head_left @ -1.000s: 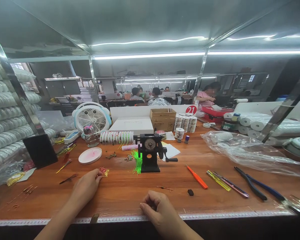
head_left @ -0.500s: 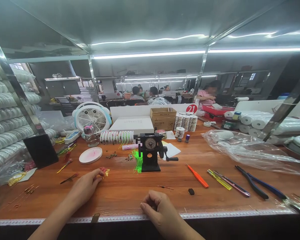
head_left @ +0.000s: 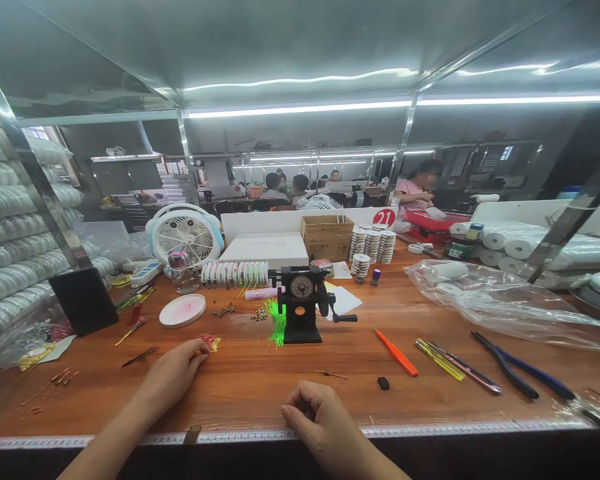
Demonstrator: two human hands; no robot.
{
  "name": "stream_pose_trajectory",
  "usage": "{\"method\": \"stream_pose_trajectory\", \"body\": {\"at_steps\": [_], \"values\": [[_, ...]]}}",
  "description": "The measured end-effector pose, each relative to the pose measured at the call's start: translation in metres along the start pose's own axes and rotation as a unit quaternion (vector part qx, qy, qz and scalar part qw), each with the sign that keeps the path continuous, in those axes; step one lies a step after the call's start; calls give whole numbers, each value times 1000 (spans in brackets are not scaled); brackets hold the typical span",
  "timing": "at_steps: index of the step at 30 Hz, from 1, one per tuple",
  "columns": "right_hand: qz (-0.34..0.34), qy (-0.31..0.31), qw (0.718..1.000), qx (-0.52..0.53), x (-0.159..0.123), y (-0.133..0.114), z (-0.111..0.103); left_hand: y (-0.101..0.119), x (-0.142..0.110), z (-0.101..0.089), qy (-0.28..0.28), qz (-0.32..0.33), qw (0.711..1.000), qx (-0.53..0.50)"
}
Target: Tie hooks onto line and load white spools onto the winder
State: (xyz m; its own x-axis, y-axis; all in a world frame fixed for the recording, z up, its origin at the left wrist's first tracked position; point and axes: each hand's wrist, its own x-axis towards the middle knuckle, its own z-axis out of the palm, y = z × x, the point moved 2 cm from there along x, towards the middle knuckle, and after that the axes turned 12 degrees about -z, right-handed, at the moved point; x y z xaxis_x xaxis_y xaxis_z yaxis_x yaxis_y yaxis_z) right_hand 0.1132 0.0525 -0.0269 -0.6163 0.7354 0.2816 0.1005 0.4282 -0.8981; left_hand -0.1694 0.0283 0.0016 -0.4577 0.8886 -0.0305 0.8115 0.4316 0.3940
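Observation:
My left hand (head_left: 179, 368) reaches to a small pile of red and yellow beads (head_left: 213, 343), its fingertips pressed together at the pile's near-left edge. Whether a bead is between them is too small to tell. Closer to the front edge, my right hand (head_left: 316, 415) is curled with the thumb against the bent fingers, and what it may hold is hidden. Just beyond it lies a thin brown piece with wire ends (head_left: 331, 375). Past both hands stands a black hand-cranked winder (head_left: 301, 313), with white spools (head_left: 235, 274) lined up on its left and bright green strands (head_left: 277, 323) beside its base.
A white dish (head_left: 183, 311) and a fan (head_left: 185, 235) stand at left. On the right lie an orange-handled tool (head_left: 397, 353), a yellow cutter (head_left: 440, 360), pliers (head_left: 520, 367) and a black lump (head_left: 383, 383). A measuring tape (head_left: 245, 435) runs along the front edge.
My left fingertips have shifted very slightly at the bead pile. My right hand keeps its curled pose, and the view has moved a touch.

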Motion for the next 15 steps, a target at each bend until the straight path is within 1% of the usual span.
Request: {"method": "stream_pose_trajectory", "body": {"at_steps": [5,8,10,12,15], "values": [[5,-2,1000,-9,0,1,0,-3,1,6,33,5,999,-27],[-8,-12,999,-29,-2,2,2,-1,2,8,62,15,996,-59],[-23,-25,998,-46,-3,3,3,0,2,8,76,7,993,-89],[-40,-36,996,-68,-4,4,4,2,2,7,76,-15,989,-125],[-63,-46,991,-106,-5,6,5,8,-1,6,50,-52,980,-186]]}}
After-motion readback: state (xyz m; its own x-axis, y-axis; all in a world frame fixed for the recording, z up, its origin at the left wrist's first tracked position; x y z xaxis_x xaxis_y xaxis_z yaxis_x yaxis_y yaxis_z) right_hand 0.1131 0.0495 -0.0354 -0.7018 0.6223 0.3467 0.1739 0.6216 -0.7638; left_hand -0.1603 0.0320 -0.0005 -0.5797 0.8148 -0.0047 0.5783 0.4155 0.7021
